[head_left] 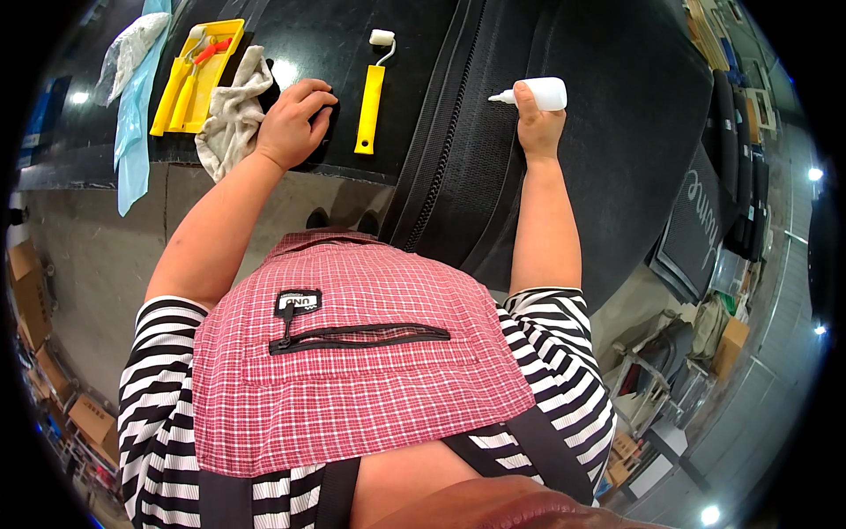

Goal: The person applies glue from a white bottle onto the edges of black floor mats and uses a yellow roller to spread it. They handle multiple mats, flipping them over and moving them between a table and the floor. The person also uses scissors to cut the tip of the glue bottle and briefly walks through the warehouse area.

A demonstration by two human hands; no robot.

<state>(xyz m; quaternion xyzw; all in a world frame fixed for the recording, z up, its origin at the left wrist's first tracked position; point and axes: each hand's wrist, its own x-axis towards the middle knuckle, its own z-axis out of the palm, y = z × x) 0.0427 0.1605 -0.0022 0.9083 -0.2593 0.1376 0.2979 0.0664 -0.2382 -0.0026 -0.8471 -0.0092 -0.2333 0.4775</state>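
In my right hand (pixel 538 130) a white squeeze bottle (pixel 552 93) lies sideways, its narrow nozzle pointing left. It is held above black fabric (pixel 608 150) with a long black zipper (pixel 449 132). My left hand (pixel 298 122) is at the near side of the black table, fingers loosely bent and the thumb apart from them. I see nothing held in it, though the dark surface under the fingers is hard to read. A crumpled grey-white cloth (pixel 233 115) lies just left of that hand. Right of it lies a small roller with a yellow handle (pixel 370 110).
A yellow paint tray (pixel 211 75) holds yellow-handled tools and a red-orange piece. Further left are light blue sheeting (pixel 134 150) and a clear plastic bag (pixel 130 55) with white contents. The black table (pixel 291 26) ends before my apron. Cardboard boxes (pixel 92 423) stand on the floor, left.
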